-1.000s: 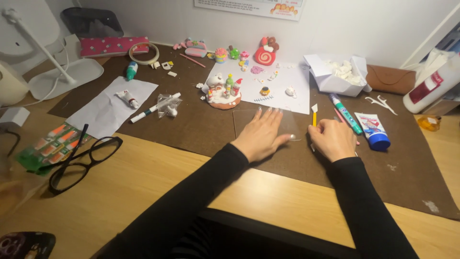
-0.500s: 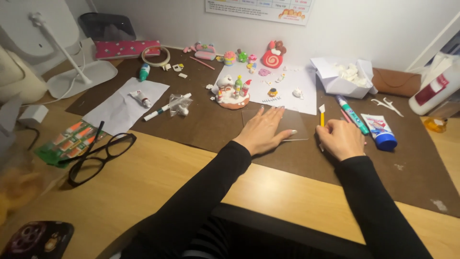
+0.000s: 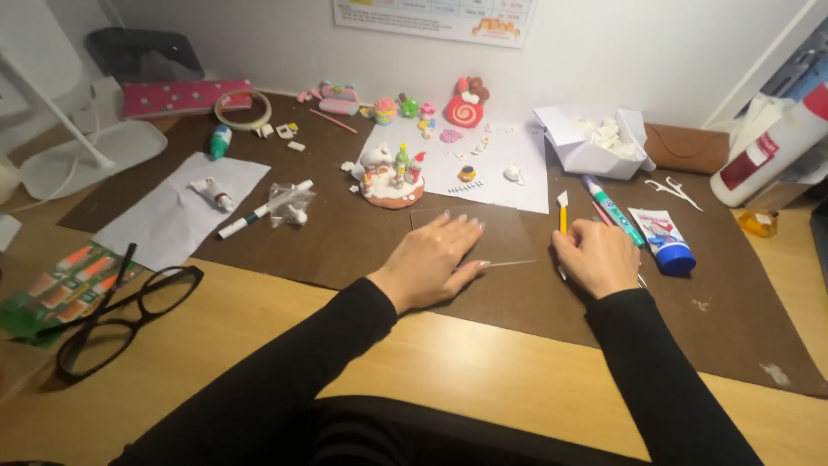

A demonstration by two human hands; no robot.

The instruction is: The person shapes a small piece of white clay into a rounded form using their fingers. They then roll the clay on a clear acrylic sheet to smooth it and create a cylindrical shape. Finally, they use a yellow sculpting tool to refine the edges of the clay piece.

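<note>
1. A light wooden tabletop (image 3: 483,362) carries everything; a large brown mat (image 3: 345,233) covers most of its far half.
2. On the bare wood at the left lie black-framed glasses (image 3: 121,315), with a green and orange packet (image 3: 52,289) just beside them.
3. A white lamp base (image 3: 90,160) stands at the left, overlapping the mat's edge.
4. On the mat lie two white paper sheets, one (image 3: 177,207) at the left and one (image 3: 483,168) in the middle by the wall.
5. Also on the mat are a clear plastic sheet (image 3: 492,242), a tape roll (image 3: 242,109), a green marker (image 3: 612,210), a blue-capped tube (image 3: 662,242) and a brown pouch (image 3: 687,148).
</note>
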